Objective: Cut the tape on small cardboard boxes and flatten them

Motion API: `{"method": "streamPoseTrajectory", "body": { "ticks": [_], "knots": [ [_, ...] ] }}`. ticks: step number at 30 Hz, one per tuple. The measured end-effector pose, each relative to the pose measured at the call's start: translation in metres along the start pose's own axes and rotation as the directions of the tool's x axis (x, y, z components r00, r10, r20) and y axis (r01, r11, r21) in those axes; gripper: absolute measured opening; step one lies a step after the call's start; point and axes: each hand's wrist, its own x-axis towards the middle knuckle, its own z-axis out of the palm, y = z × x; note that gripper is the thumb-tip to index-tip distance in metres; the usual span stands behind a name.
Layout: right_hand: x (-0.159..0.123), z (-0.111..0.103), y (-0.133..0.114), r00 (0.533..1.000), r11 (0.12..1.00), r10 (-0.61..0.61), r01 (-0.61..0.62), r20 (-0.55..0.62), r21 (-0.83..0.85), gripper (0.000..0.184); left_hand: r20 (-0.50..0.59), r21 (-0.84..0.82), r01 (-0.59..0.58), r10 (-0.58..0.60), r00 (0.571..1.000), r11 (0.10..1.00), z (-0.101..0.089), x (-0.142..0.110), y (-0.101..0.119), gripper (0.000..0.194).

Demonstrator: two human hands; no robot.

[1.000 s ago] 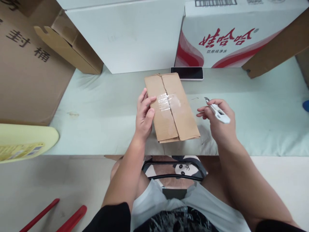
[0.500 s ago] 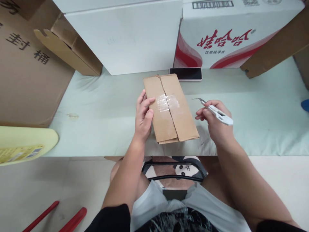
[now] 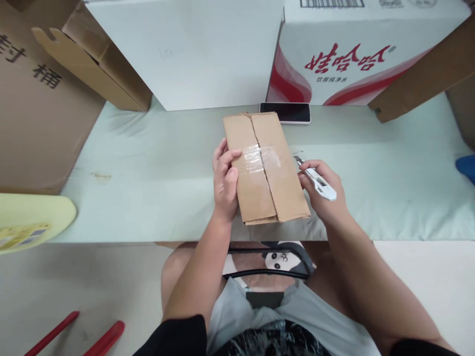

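Note:
A small brown cardboard box (image 3: 289, 193) is tilted over the table, its two top flaps meeting along a ragged seam. Clear tape (image 3: 260, 158) crosses the middle of that seam. My left hand (image 3: 226, 183) grips the box by its left side, thumb and fingers at the edge. In my right hand (image 3: 326, 193) is a white utility knife (image 3: 319, 184), held like a pen with its blade out. The blade tip points up and left, close to the box's right edge; I cannot tell whether it touches.
Behind the box lies a phone (image 3: 289, 112) against a white carton (image 3: 208, 59) and a red-and-white carton (image 3: 345, 84). Brown cardboard (image 3: 37, 123) stands at the left, above a yellow bottle (image 3: 37, 212). A blue object (image 3: 466, 168) sits at the right edge.
My right hand has brought the utility knife leftward, nearer the box's right edge. The box and my left hand have shifted slightly right in view.

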Motion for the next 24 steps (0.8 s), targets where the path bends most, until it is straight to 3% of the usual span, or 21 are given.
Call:
{"method": "streamPoseTrajectory", "body": {
  "ticks": [6, 11, 14, 18, 20, 24],
  "knots": [
    [0.004, 0.004, 0.001, 0.999, 0.998, 0.021, -0.018, -0.033, 0.068, 0.012, 0.104, 0.029, 0.004, -0.007, 0.995, 1.000, -0.004, 0.002, 0.014, 0.026],
    [0.008, 0.006, 0.006, 0.997, 0.979, 0.010, 0.007, -0.082, 0.204, 0.015, 0.169, 0.208, -0.288, 0.256, 0.952, 0.935, -0.005, -0.004, 0.023, 0.023],
    [0.009, 0.005, 0.002, 0.989, 0.967, -0.037, 0.071, -0.142, 0.245, 0.015, 0.193, 0.245, -0.393, 0.353, 0.916, 0.886, -0.005, -0.004, 0.027, 0.022],
    [0.004, 0.003, -0.018, 0.939, 0.937, -0.193, 0.262, -0.283, 0.231, 0.030, 0.211, 0.239, -0.400, 0.355, 0.911, 0.885, -0.005, -0.002, 0.028, 0.024],
    [-0.002, 0.004, -0.029, 0.938, 0.916, -0.238, 0.303, -0.253, 0.263, 0.034, 0.222, 0.226, -0.390, 0.343, 0.913, 0.893, -0.006, -0.003, 0.029, 0.025],
    [-0.020, 0.011, -0.045, 0.977, 0.917, -0.201, 0.211, -0.064, 0.339, 0.039, 0.233, 0.223, -0.342, 0.291, 0.928, 0.913, -0.010, -0.008, 0.032, 0.025]
  ]
}}
